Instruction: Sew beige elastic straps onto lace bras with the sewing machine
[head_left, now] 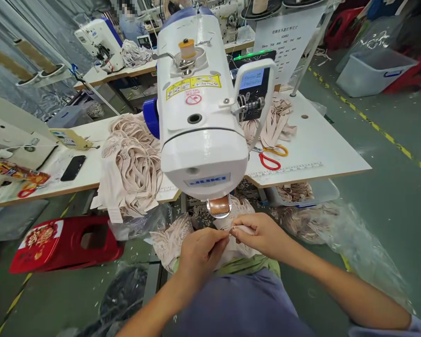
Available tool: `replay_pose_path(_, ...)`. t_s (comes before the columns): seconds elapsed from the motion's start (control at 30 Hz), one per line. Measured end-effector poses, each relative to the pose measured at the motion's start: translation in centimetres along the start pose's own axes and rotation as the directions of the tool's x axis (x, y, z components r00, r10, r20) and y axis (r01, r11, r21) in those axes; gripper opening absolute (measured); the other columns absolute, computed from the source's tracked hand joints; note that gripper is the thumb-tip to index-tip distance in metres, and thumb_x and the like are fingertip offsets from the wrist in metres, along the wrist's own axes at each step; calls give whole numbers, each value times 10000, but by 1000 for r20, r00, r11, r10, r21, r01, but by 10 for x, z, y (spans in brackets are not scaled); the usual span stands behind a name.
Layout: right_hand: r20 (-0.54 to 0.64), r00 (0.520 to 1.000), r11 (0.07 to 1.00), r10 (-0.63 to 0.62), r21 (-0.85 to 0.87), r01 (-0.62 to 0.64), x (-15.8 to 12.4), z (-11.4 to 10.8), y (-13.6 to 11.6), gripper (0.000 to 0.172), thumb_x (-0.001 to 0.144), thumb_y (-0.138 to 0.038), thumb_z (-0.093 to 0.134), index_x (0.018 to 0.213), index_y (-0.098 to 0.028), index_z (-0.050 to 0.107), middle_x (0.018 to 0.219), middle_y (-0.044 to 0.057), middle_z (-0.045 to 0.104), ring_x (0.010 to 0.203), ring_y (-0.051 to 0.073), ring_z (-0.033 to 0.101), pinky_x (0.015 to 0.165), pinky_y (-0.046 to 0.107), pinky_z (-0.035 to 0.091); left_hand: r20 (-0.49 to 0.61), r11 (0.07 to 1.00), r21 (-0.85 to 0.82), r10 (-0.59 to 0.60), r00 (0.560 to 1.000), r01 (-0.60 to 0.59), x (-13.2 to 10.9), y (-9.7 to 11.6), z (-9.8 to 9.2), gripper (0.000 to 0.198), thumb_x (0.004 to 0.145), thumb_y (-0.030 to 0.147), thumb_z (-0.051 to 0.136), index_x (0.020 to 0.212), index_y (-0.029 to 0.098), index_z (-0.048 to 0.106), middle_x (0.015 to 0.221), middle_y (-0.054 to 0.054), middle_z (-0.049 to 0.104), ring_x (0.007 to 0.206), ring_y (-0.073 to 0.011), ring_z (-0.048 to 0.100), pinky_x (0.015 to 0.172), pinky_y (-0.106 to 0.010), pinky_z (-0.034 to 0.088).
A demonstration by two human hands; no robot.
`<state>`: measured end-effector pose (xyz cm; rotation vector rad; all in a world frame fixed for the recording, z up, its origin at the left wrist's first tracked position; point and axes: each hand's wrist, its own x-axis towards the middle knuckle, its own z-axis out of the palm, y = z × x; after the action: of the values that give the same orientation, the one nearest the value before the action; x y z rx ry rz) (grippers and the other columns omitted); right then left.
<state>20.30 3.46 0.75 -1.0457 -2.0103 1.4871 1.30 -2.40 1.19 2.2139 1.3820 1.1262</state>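
Just in front of the white sewing machine (203, 154), my two hands meet above my lap. My right hand (259, 234) is closed on a pale pink fabric strip (246, 229), part of which shows between the fingers. Thumb and fingers of my left hand (201, 248) are pinched together at the strip's near end, where the two hands almost touch. More beige lace fabric (238, 252) lies below them across my lap. The machine's sewing end (219, 206) is just beyond my fingers.
A heap of beige strips (131, 164) hangs over the table edge at left. Red-handled scissors (269, 161) and more strips (275, 121) lie on the right table. A red stool (66, 245) stands at lower left, and a plastic bin (301, 194) sits under the right table.
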Motion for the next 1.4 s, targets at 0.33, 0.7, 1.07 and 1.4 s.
replay_pose_path(0.33,131,987,993,94,56,-102,1,-8,-5,193,862,-275,558,786,-166,698,661,-14,634,590,102,516,546,200,348,105,991,-44,-118,987,123,2,-8,-2,175,954,205,548,853,192,690,668,7,703,556,-99,625,533,-180,449)
replay_pose_path(0.7,87,996,982,-30,-181,45,6,-4,-4,194,937,-278,544,907,-196,716,790,13,725,699,135,622,626,230,377,437,984,92,-178,882,153,19,-23,-9,335,1005,290,408,822,203,675,661,1,683,581,-143,626,540,-234,411)
replay_pose_path(1.07,-67,989,909,-130,-406,92,44,-19,-16,189,836,-220,531,668,-192,615,648,-1,569,615,129,487,566,255,284,107,962,234,-171,979,143,21,-39,-2,221,990,326,480,939,209,660,660,20,681,558,-127,618,542,-222,427)
replay_pose_path(1.4,-46,993,798,-108,-600,59,56,-21,-21,274,792,-193,519,536,-195,422,522,-24,396,482,104,305,511,294,186,168,775,489,366,915,-400,19,-69,-9,285,941,111,452,1158,212,608,737,-8,675,625,-141,605,598,-257,437)
